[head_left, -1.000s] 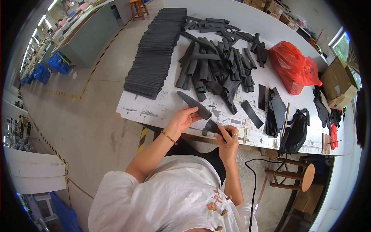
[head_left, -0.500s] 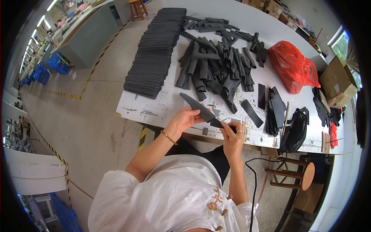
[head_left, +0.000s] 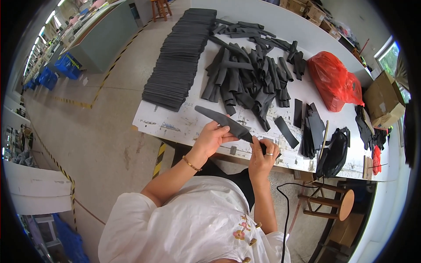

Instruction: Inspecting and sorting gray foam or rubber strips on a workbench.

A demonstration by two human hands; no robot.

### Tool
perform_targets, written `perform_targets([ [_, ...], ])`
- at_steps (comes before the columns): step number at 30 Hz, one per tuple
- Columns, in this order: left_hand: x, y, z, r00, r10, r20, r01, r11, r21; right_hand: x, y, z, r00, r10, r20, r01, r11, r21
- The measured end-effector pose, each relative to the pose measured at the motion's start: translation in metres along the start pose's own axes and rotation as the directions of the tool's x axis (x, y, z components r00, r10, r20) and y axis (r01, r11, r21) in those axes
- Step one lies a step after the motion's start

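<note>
Left hand [head_left: 213, 139]: curled partway, pinched tapered sleeve [head_left: 222, 119] between thumb and fingers, toward its right end.
Right hand [head_left: 262, 160]: curled in closer, gripped black strip [head_left: 263, 148], mostly hidden by fingers.
Tapered sleeve: held slanted over front part of white table [head_left: 151, 116], narrow tip up-left, right end at the strip; couldn't tell whether inserted or just overlapped.
Handling: looked light, soft, bendy; matte, so probably not slippery; more likely to crease than break.
Best hold: judged near right end, flat light pinch; likely to droop from tip.
Loose pile [head_left: 240, 79]: lay beyond both hands, right of tall stack [head_left: 176, 61].
</note>
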State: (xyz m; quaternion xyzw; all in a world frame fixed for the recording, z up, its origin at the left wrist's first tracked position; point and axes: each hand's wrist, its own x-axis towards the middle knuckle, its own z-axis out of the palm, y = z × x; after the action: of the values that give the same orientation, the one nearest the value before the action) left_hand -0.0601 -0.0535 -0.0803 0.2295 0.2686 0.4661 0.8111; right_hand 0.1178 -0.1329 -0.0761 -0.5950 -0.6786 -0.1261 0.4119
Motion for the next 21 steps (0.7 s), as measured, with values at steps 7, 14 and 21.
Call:
perform_targets([
  [7,0.004,0.017,-0.006,0.991,-0.124,0.058,0.124,0.992,0.009,0.012,0.004,-0.009,0.999,-0.039,0.001,0.038,0.994,0.099],
  [14,0.007,0.013,-0.005,0.985,-0.17,0.03,0.171,0.985,-0.011,0.012,0.011,-0.011,0.991,-0.127,0.038,0.126,0.991,0.037],
  [21,-0.014,0.0,0.019,0.989,0.142,-0.028,-0.134,0.971,0.196,0.01,-0.017,0.006,0.997,-0.061,0.045,0.061,0.998,0.012],
])
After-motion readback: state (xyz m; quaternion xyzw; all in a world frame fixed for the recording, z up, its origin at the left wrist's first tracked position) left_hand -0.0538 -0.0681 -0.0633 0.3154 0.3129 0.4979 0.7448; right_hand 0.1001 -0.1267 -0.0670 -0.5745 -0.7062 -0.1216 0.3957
